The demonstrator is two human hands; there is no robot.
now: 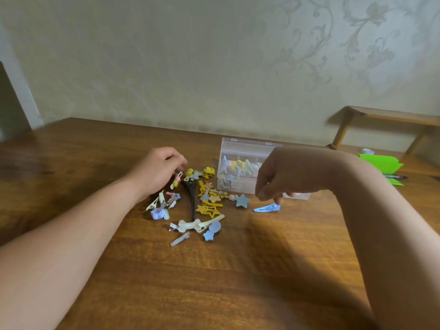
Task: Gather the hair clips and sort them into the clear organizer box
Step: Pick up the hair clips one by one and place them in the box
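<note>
While right hand (285, 173) masks organizer box (240, 148) — green paper (381, 163) lies beyond.

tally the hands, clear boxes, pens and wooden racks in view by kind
hands: 2 (left hand, right hand)
clear organizer box: 1
pen: 1
wooden rack: 1
total: 5

Brown wood grain across the worktop (238, 282). Pale cream wallpaper (166, 55), grey floral scrolls at upper right. Pink-and-yellow clip (176, 181), yellow star clip (210, 210), light blue star clip (242, 200), long black clip (191, 198), cream bone clip (190, 225). Bright green paper (381, 163) at right edge.
</note>
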